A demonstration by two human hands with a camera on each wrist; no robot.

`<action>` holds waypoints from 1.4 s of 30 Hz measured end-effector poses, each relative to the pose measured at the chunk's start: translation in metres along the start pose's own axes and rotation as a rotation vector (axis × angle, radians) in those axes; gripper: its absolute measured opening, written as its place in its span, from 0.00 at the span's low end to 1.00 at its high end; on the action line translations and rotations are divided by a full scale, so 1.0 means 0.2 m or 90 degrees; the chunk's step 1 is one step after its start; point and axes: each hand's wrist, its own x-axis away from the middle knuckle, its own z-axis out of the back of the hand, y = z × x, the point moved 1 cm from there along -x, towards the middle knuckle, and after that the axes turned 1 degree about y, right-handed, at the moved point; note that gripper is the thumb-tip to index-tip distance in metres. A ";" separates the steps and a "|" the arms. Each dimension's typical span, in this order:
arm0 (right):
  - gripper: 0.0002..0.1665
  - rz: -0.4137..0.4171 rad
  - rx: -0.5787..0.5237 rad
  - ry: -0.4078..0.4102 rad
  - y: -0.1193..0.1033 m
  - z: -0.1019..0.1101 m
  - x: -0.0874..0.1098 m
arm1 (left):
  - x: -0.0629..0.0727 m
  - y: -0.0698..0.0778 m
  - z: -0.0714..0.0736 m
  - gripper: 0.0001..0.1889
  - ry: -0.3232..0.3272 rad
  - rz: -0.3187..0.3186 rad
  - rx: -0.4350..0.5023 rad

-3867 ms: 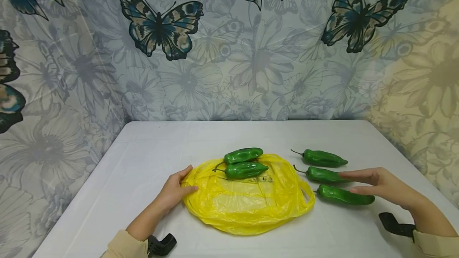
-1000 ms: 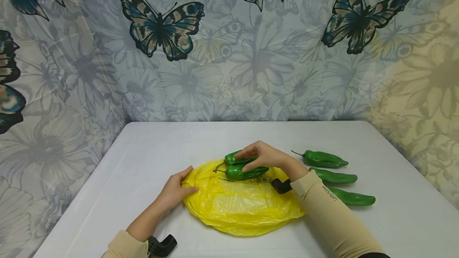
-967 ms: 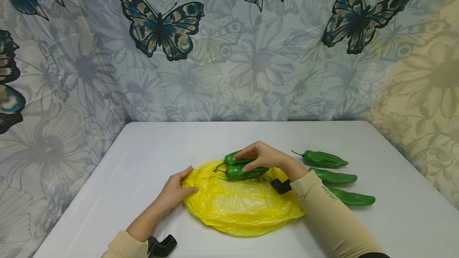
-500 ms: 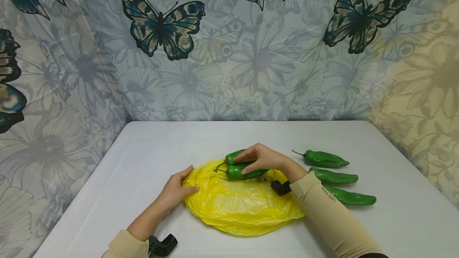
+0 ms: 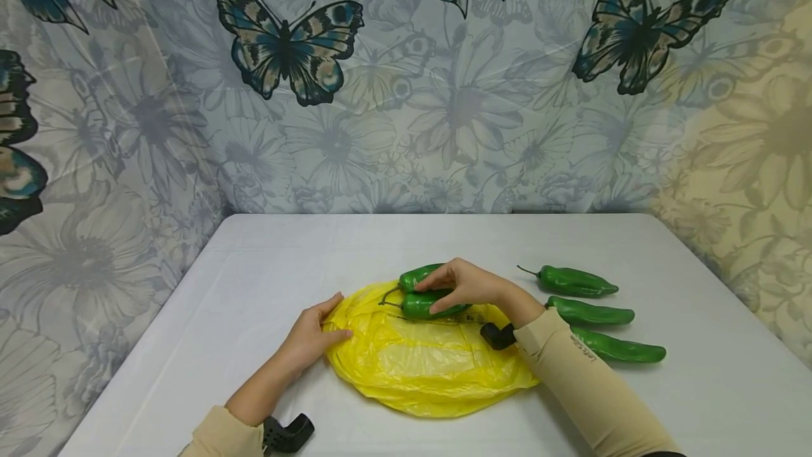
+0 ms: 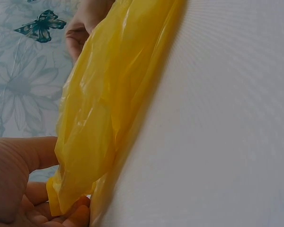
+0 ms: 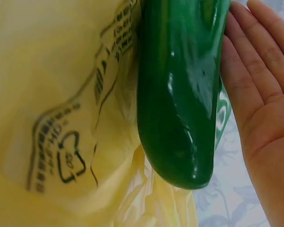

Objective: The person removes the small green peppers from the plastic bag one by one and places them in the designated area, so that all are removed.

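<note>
A crumpled yellow plastic bag (image 5: 425,365) lies flat on the table. My left hand (image 5: 307,337) holds its left edge, thumb above and fingers below; the left wrist view shows the bag film (image 6: 92,118) between them. Two green peppers lie side by side on the bag's far part: the near pepper (image 5: 415,305) and the far pepper (image 5: 412,278). My right hand (image 5: 472,284) is over their right ends, with its thumb on the near pepper's near side and its fingers on the other side. In the right wrist view, the fingers (image 7: 246,56) lie along a glossy pepper (image 7: 180,104); the thumb is hidden.
Three more green peppers lie to the right on the white table (image 5: 266,259): a back pepper (image 5: 574,281), a middle one (image 5: 590,312) and a front one (image 5: 628,349). The right sleeve (image 5: 583,379) partly hides the front two. A butterfly-patterned cloth (image 5: 444,125) hangs behind the table.
My right hand has come from the three peppers at the right to the two on the bag. Over the last second it has lowered slightly there. My left hand stays on the bag.
</note>
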 end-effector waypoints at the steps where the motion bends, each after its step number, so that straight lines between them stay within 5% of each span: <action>1: 0.27 -0.003 0.003 -0.003 0.00 0.00 0.00 | 0.00 0.00 0.00 0.37 0.001 0.000 0.000; 10: 0.27 -0.053 0.058 -0.031 0.02 -0.04 0.02 | 0.00 0.00 0.00 0.37 0.006 0.002 0.000; 42: 0.29 -0.060 0.109 -0.027 0.05 -0.05 0.03 | 0.00 0.00 0.00 0.37 0.002 -0.001 -0.001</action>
